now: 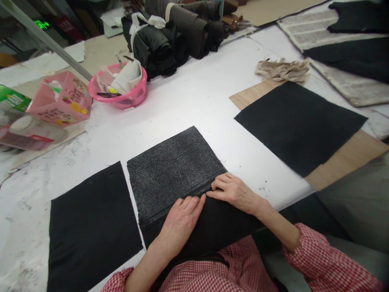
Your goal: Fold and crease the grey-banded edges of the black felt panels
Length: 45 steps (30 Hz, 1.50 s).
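A black fabric piece (212, 231) lies at the near table edge, in front of me. Its far part shows a speckled grey-black textured face (173, 170), with a raised fold running across between that face and the smooth black part. My left hand (184, 217) rests on the fold, fingers laid side by side with the tips on the cloth. Just to its right, my right hand (234, 190) has curled fingers, thumb and forefinger pinching the folded edge. The two hands nearly touch at the thumb side. What lies under the fingertips is hidden.
Another black fabric piece (94, 227) lies at left. At right, black cloth (300, 125) lies on a brown board (349, 162). Beige cloth strips (281, 71), rolled dark fabric (161, 44), a pink basin (130, 99) and a pink box (63, 101) sit farther back on the white table (188, 101).
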Tool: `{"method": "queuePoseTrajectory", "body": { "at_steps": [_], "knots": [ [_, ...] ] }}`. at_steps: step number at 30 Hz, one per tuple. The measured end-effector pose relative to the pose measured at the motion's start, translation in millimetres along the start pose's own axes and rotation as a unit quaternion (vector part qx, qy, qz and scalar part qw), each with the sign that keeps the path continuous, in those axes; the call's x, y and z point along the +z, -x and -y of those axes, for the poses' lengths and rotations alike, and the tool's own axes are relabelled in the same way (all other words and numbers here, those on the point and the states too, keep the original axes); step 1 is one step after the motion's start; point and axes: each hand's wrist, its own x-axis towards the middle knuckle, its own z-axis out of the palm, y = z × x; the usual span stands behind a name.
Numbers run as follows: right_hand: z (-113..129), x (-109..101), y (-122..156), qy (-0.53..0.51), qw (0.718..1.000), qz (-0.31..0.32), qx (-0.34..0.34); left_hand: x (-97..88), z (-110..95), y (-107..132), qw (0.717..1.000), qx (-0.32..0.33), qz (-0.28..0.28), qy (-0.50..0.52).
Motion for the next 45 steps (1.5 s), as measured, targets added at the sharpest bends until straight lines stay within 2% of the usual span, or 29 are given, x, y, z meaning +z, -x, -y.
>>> {"method": "queuePoseTrajectory", "body": {
  "at_steps": [6, 16, 23, 35, 45],
  "knots": [
    [-5.2, -5.4, 3.2, 0.010, 1.000, 0.014, 0.000, -1.4, -3.0, -5.4, 1.000, -0.008, 0.009, -0.004],
    [-14.6, -11.9, 13.5, 0.010, 1.000, 0.018, 0.019, 0.7, -8.6, -10.3, 1.000, -0.003, -0.008, -0.019],
    [-18.0, -11.5, 18.9, 0.014, 1.000, 0.007, 0.024, -3.0, -12.2, -15.3, 1.000, -0.006, 0.017, -0.024],
    [-20.2, -12.9, 27.4, 0.022, 0.998, 0.009, 0.053, -6.8, -19.5, -28.3, 0.999, 0.001, 0.015, -0.045],
    [-24.3, -14.2, 36.8, 0.032, 0.997, -0.015, 0.074, -6.8, -25.6, -37.4, 0.999, 0.006, 0.016, -0.042]
  ]
}}
